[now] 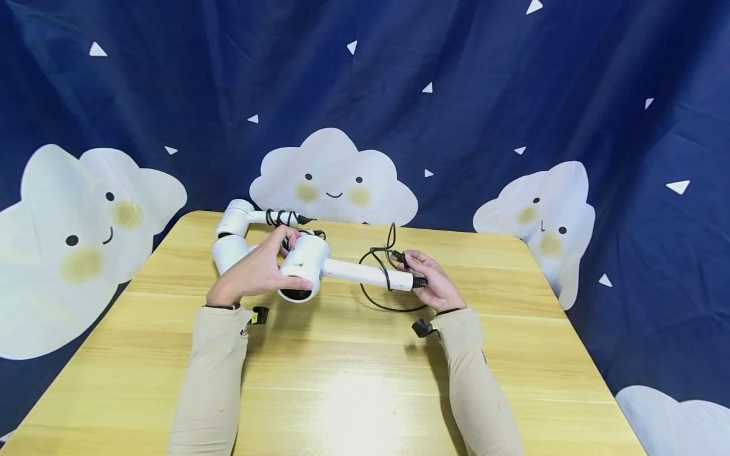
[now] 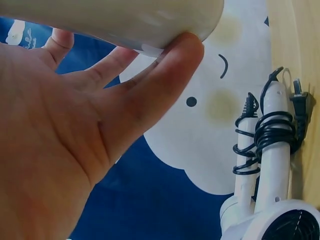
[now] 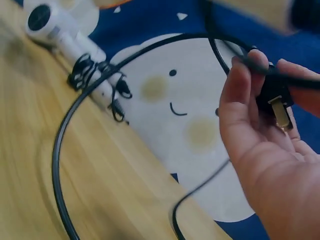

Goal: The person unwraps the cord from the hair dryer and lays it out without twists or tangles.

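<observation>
A white hair dryer (image 1: 306,258) is held up over the table, its handle pointing right. My left hand (image 1: 256,271) grips the barrel, thumb across the near end; in the left wrist view the thumb presses the barrel's pale shell (image 2: 125,25). At the handle's end, my right hand (image 1: 431,283) pinches the black plug (image 3: 272,92), whose metal prong shows in the right wrist view. From there the black cord (image 1: 399,310) hangs in loose loops, one crossing the handle. Two more white hair dryers, one farther (image 1: 234,218) and one nearer (image 1: 229,252), lie beyond my left hand.
Black cords (image 2: 275,131) are wound round the handles of the two lying hair dryers. The wooden table (image 1: 342,354) ends at a dark blue curtain (image 1: 456,126) with printed clouds. Small black devices sit at both wrists.
</observation>
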### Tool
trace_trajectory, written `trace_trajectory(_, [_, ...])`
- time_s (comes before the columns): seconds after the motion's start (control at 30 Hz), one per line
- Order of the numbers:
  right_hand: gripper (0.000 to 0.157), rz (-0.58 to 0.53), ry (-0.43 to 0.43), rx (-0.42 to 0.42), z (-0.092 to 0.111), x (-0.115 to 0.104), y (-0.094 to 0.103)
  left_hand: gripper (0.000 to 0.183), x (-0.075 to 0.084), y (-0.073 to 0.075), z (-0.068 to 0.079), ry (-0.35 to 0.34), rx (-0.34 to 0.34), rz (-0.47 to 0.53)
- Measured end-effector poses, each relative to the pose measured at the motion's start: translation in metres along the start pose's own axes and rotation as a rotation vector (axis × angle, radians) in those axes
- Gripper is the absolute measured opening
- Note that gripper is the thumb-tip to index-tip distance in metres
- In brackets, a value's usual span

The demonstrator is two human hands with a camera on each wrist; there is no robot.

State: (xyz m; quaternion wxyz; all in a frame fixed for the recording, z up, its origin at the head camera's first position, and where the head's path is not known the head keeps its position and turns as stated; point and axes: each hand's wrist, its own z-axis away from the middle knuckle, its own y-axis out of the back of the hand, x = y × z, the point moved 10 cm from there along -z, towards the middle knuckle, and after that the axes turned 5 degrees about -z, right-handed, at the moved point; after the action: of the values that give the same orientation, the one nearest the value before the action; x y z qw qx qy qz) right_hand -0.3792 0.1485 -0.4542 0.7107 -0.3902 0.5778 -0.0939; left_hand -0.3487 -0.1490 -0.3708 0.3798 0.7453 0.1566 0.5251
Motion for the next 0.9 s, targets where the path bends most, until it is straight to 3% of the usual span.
trace_trajectory(0.27, [0.023,-0.14,0.172,-0.046,0.003,-0.019,-0.005,0.086,-0.009,0.004,0.002,0.056,0.003,-0.063])
trace_trajectory(0.43, [0.02,-0.202,0.256,-0.073,0.006,-0.03,-0.008,0.084,-0.011,0.008,0.004,0.055,0.012,-0.051])
trace_trajectory(0.67, [0.023,-0.222,0.314,-0.074,0.009,-0.04,-0.005,0.078,-0.015,0.005,0.003,0.052,-0.001,-0.016])
trace_trajectory(0.9, [0.021,-0.365,0.383,-0.135,0.017,-0.058,-0.01,0.08,-0.016,0.005,0.003,0.044,0.006,-0.102])
